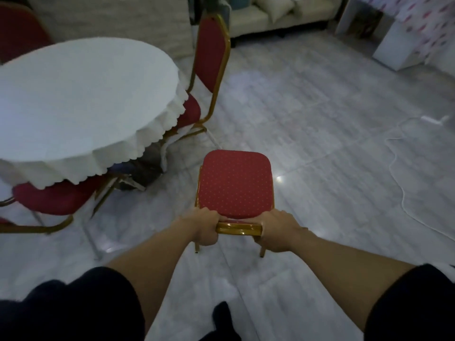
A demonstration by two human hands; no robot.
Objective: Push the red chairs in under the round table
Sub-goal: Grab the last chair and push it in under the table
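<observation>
A red chair [235, 183] with a gold frame stands on the floor right in front of me, apart from the round table [81, 94], which wears a white cloth. My left hand [204, 227] and my right hand [277, 232] grip the two ends of its gold top rail. A second red chair [210, 55] stands at the table's right side with its seat partly under the cloth. A third red chair [53, 199] sits at the near left, its seat half under the cloth edge. A fourth chair's back [19, 30] shows beyond the table.
A white cable [398, 183] snakes over the pale tiled floor at the right. A cream sofa [270, 18] stands at the back, a white cabinet [396, 43] at the far right. Dark clutter [140, 171] lies under the table.
</observation>
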